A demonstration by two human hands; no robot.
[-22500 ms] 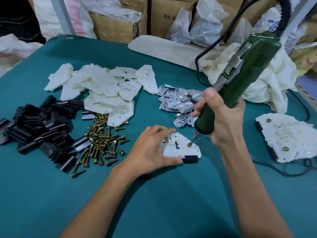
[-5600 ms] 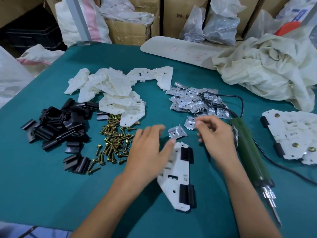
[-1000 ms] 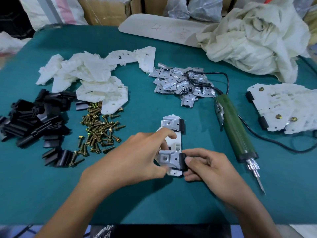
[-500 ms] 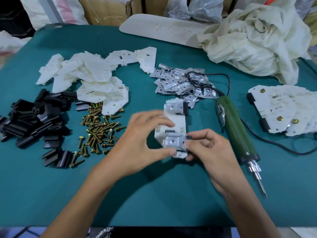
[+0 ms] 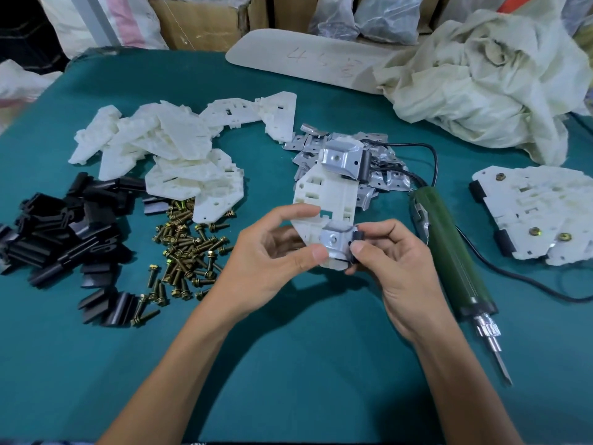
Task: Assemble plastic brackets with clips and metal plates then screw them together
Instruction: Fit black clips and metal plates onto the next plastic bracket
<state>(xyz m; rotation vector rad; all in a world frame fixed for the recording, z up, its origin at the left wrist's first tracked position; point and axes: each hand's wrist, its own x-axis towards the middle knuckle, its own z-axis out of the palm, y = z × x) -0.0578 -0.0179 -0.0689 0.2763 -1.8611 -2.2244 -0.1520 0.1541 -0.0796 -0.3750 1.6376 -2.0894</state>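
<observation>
A white plastic bracket (image 5: 325, 194) is held up off the green table (image 5: 305, 364), tilted away from me. It carries a metal plate and black clip at its far end (image 5: 341, 160) and another metal plate (image 5: 335, 240) with a black clip (image 5: 356, 239) at its near end. My left hand (image 5: 272, 261) grips the bracket's near left side, thumb by the near plate. My right hand (image 5: 390, 261) pinches the near black clip and the bracket's edge.
White brackets (image 5: 179, 149) lie piled at the back left, black clips (image 5: 64, 226) at the left, brass screws (image 5: 186, 248) between. Metal plates (image 5: 378, 175) lie behind the bracket. A green electric screwdriver (image 5: 449, 255) rests at right, finished assemblies (image 5: 539, 213) beyond. Crumpled cloth (image 5: 487, 78) behind.
Both hands have lifted the bracket off the table and tilted it up; a second ago it lay flat while I pressed the near plate and clip onto it.
</observation>
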